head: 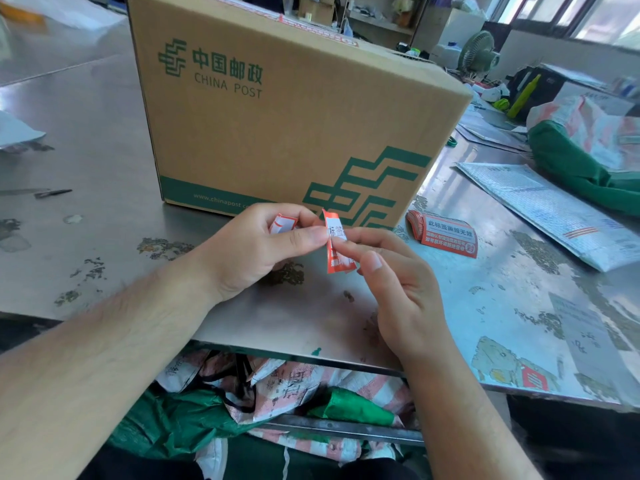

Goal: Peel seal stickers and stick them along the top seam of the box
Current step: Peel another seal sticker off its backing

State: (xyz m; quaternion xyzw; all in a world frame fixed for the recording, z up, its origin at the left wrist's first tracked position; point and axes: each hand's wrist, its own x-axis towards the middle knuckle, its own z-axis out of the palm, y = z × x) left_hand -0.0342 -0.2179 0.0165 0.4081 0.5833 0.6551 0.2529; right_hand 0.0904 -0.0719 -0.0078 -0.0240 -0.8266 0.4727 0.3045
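A brown China Post cardboard box [277, 109] stands on the metal table [104, 161], its top edge showing red-and-white stickers [322, 31] along the seam. In front of it both hands pinch one red-and-white seal sticker [338, 252]. My left hand [256, 247] grips its upper part between thumb and forefinger, with a curled piece of the sticker or its backing [282, 223] behind the fingers. My right hand [394, 282] holds the sticker's right edge with its fingertips. A small stack of further seal stickers [446, 233] lies on the table right of the box.
A silver padded envelope [554, 209] and green-and-striped mail sacks [588, 154] lie at the right. A small dark tool [52, 193] rests at the left. More sacks [277, 393] fill the shelf under the table's front edge. A fan [479, 55] stands behind.
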